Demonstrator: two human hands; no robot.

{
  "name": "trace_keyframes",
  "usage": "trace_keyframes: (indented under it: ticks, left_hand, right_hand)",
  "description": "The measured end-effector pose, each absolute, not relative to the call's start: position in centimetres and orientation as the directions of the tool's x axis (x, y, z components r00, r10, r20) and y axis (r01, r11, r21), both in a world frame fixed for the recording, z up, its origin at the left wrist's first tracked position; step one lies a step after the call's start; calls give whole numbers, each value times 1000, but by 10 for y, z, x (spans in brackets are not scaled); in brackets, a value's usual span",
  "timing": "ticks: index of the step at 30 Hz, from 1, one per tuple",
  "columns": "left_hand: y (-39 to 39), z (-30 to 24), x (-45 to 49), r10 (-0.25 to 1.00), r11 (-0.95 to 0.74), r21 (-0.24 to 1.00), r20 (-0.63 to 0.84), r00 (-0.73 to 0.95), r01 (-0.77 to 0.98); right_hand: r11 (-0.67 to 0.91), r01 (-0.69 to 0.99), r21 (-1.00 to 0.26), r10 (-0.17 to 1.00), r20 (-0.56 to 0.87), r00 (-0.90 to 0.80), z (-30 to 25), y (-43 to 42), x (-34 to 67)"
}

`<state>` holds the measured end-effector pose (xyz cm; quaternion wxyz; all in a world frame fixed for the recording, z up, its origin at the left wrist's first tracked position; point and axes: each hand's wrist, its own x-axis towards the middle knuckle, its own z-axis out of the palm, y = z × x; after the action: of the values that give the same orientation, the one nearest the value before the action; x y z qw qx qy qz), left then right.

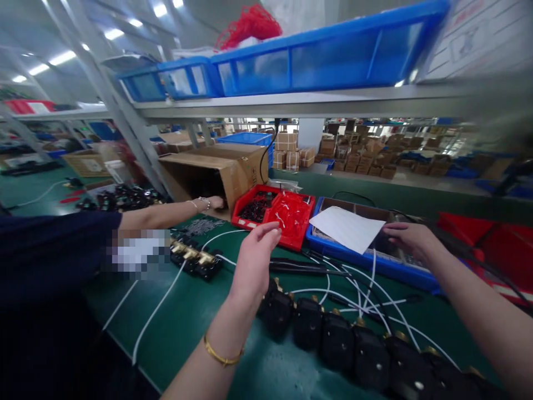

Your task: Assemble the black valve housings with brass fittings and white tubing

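Note:
My left hand (255, 260) is raised above the green bench, fingers loosely apart and empty, close to a red bag (291, 214) lying on a red tray (245, 214). My right hand (412, 238) hovers with fingers spread at the edge of a white sheet of paper (346, 226) that lies over a blue tray (375, 261). It holds nothing. A row of black parts with brass fittings (337, 339) lies just below both hands, with white wires (358, 294) running across them.
A co-worker in a dark sleeve (50, 250) at my left reaches a hand (214, 202) into an open cardboard box (208, 172). More black brass-tipped parts (195, 258) lie near that arm. Blue bins (325, 53) stand on the shelf overhead; stacked cartons (358, 153) are behind.

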<state>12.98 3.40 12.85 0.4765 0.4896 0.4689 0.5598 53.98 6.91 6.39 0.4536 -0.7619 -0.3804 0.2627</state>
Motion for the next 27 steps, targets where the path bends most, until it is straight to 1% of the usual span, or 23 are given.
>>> trace_keyframes:
  ticks: [3, 5, 7, 9, 10, 13, 15, 16, 17, 18, 19, 21, 24, 27]
  left_hand:
    - [8, 117, 118, 990, -66, 949, 23, -139, -308]
    - [-14, 112, 118, 988, -11, 880, -62, -139, -475]
    - [-38, 108, 124, 975, 109, 699, -212, -59, -707]
    - [-59, 105, 131, 939, 235, 510, -339, 58, -827]
    - [-69, 104, 134, 916, 291, 430, -384, 119, -855]
    - [-87, 100, 137, 831, 437, 209, -465, 304, -875]
    - [-92, 97, 131, 797, 465, 99, -479, 367, -880]
    - [-94, 95, 126, 790, 462, 58, -480, 382, -885]
    - [-95, 92, 119, 783, 458, 25, -484, 391, -888]
    - [-96, 90, 112, 777, 454, 2, -491, 395, -891]
    - [-96, 87, 104, 769, 454, -15, -498, 401, -891]
    - [-98, 81, 88, 747, 463, -41, -519, 415, -885]
    - [-100, 74, 66, 733, 446, -92, -533, 423, -890]
    - [-100, 70, 50, 724, 429, -107, -553, 413, -897]
  right_hand:
    - [-346, 123, -930, 761, -201, 617, 83, 51, 535]
    - [-312, 41, -949, 749, -220, 625, 99, 38, 523]
    - [-258, 12, -966, 769, -198, 608, 114, 22, 499]
    - [-200, 35, -979, 822, -148, 550, 125, 5, 462]
    - [-171, 65, -983, 853, -115, 509, 128, -5, 438]
    - [-58, 193, -980, 960, -2, 281, 124, -38, 353]
    - [21, 294, -956, 991, 57, 117, 113, -61, 296]
    - [158, 434, -887, 984, 177, 2, 105, -72, 270]
    - [283, 549, -787, 953, 295, -67, 97, -82, 248]
    - [317, 585, -746, 941, 322, -100, 89, -91, 229]
    - [331, 613, -717, 937, 326, -123, 81, -98, 214]
    - [379, 687, -620, 918, 342, -198, 67, -108, 193]
    - [451, 743, -494, 885, 356, -300, 54, -112, 176]
    - [495, 753, -433, 854, 403, -329, 47, -112, 162]
